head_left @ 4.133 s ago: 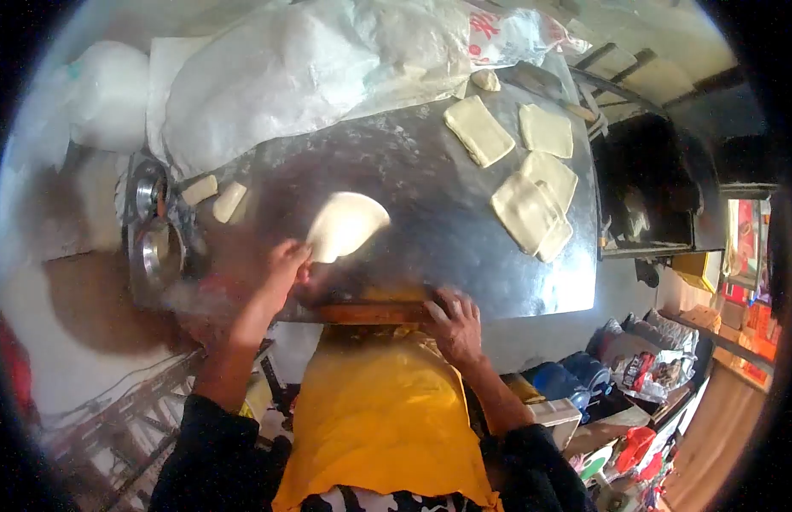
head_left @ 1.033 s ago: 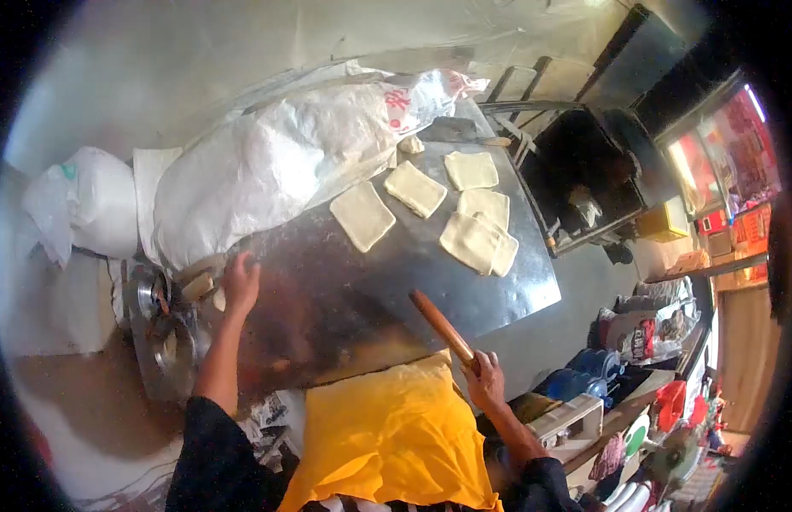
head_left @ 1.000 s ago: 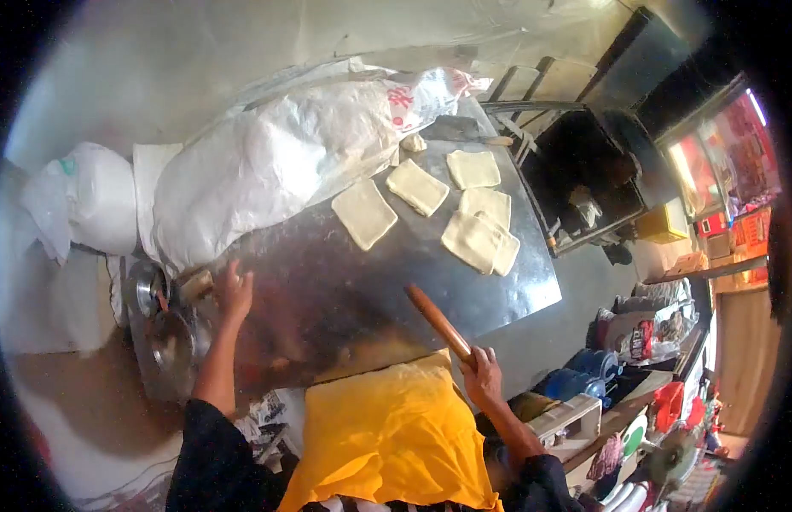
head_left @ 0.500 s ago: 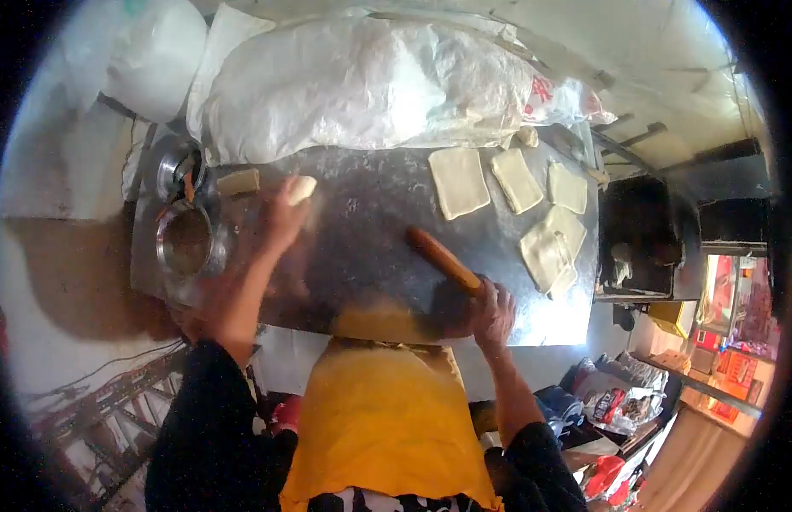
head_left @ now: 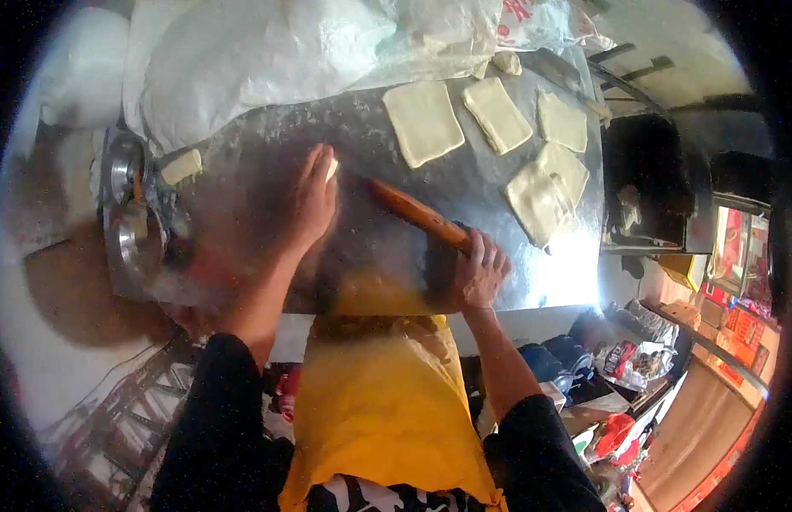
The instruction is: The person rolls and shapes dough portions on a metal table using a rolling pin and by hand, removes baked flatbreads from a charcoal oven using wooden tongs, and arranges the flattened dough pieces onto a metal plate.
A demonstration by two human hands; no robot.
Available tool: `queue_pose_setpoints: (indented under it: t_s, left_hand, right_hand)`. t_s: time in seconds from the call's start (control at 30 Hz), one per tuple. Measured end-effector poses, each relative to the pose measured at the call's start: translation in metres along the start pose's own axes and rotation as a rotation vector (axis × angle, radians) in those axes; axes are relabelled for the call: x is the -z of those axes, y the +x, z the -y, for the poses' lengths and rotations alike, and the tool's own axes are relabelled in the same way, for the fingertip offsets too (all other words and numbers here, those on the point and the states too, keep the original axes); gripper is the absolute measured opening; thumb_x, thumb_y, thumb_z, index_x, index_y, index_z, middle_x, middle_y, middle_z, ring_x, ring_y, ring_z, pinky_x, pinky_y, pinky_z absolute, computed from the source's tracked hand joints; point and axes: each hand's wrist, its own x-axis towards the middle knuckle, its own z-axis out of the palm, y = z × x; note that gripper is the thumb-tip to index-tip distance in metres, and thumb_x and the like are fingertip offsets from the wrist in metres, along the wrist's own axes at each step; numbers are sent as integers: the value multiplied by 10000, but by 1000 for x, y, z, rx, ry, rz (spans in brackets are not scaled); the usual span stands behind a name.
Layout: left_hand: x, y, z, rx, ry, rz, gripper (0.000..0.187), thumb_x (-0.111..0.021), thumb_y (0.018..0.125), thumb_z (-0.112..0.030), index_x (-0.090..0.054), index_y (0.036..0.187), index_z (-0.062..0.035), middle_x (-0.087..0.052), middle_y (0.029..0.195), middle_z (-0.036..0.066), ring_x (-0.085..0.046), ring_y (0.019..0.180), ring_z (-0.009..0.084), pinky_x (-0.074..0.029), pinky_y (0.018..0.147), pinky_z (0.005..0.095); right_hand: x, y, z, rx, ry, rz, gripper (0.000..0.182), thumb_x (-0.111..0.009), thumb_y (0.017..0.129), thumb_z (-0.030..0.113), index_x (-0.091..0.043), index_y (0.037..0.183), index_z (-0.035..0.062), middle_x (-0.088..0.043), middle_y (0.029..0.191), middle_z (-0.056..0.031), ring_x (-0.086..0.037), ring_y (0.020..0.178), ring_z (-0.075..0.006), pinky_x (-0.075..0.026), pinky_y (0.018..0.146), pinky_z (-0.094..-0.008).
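Observation:
My left hand (head_left: pixel 314 200) is closed over a small pale piece of dough (head_left: pixel 332 170) above the left-centre of the dark worktop; the fingers hide most of it. Wrapped round the near end of a wooden rolling pin (head_left: pixel 417 213) is my right hand (head_left: pixel 481 269). The pin points away and to the left, its far tip not far from the left hand. Several flattened dough sheets (head_left: pixel 423 124) lie at the right of the worktop, two of them overlapping. Another small dough piece (head_left: pixel 182 166) rests at the far left.
Two metal bowls (head_left: pixel 125 171) stand at the worktop's left end, one with a brownish content. Large white plastic sacking (head_left: pixel 268 60) runs along the back edge. A dark box-like opening (head_left: pixel 652 188) lies beyond the right end.
My left hand has moved right with the dough, towards the rolling pin's tip. The right hand still grips the pin. The whole view has shifted, so the worktop appears higher.

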Motion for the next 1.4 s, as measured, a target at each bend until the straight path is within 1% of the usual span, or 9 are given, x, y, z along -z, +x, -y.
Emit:
queue_pose_setpoints:
  t_s: [0.33, 0.43, 0.73, 0.83, 0.87, 0.93, 1.07, 1.13, 1.4]
  left_hand:
    - [-24, -114, -69, 16, 15, 22, 671, -647, 900, -95, -353, 1494, 8, -393, 1514, 235, -378, 1403, 430, -316, 1158, 490]
    - [-20, -73, -74, 78, 141, 18, 665, -591, 961, -279, -330, 1525, -44, -345, 1563, 191, -316, 1448, 396, -258, 1156, 574]
    - [-19, -39, -62, 136, 391, 152, 617, -521, 1007, -326, -314, 1539, -93, -329, 1593, 131, -281, 1473, 346, -237, 1173, 559]
    - [-24, -36, -16, 270, -737, -176, 639, -581, 990, -258, -314, 1519, -19, -390, 1531, 221, -360, 1426, 354, -287, 1175, 417]
    - [-17, -42, -1, 283, -736, -171, 639, -581, 990, -258, -314, 1519, -19, -390, 1531, 221, -360, 1426, 354, -287, 1175, 417]
    - [38, -24, -18, 195, -374, -7, 600, -448, 1052, -388, -304, 1547, -80, -317, 1598, 169, -296, 1477, 313, -224, 1205, 430]
    - [38, -16, -13, -1, 393, 223, 668, -526, 1007, -418, -288, 1561, -132, -367, 1578, 129, -317, 1460, 367, -215, 1178, 567]
    - [34, -19, -10, -1, 326, 135, 650, -522, 1006, -419, -298, 1563, -169, -364, 1585, 101, -318, 1461, 363, -183, 1170, 617]
    - [-6, 60, 21, 97, 372, -20, 585, -486, 1012, -459, -410, 1492, -132, -432, 1524, 125, -340, 1447, 344, -178, 1180, 597]
  right_hand:
    - [26, -7, -12, 51, 90, 45, 461, -587, 932, 235, -523, 1376, 130, -545, 1344, -87, -506, 1215, -316, -351, 1040, -488]
    - [35, -3, -14, 17, 90, 71, 443, -614, 922, 227, -550, 1348, 125, -559, 1309, -93, -517, 1193, -325, -376, 1011, -487]
    - [49, -5, 8, -25, 133, 43, 449, -676, 865, 199, -587, 1302, 153, -573, 1253, -63, -534, 1120, -307, -399, 947, -462]
    - [67, -6, 29, 184, 156, 94, 483, -696, 826, 176, -595, 1298, 158, -567, 1298, -67, -541, 1158, -296, -402, 959, -462]
    - [70, -5, 39, 182, 156, 107, 483, -696, 826, 176, -595, 1298, 158, -567, 1298, -67, -541, 1158, -296, -402, 959, -462]
    - [67, 6, 62, 391, 117, 101, 505, -674, 848, 166, -570, 1342, 164, -554, 1331, -73, -536, 1187, -294, -411, 949, -469]
    - [0, 28, 78, 415, 152, 82, 634, -593, 941, 323, -390, 1506, 120, -443, 1506, -139, -427, 1380, -352, -377, 1040, -520]
    - [8, 33, 87, 277, 125, 294, 731, -559, 949, 488, -346, 1527, 96, -383, 1553, -169, -365, 1433, -366, -341, 1087, -546]
    - [-1, 115, 87, 406, -51, 113, 881, -426, 879, 751, -363, 1535, 167, -396, 1532, -162, -318, 1442, -378, -220, 1144, -609]
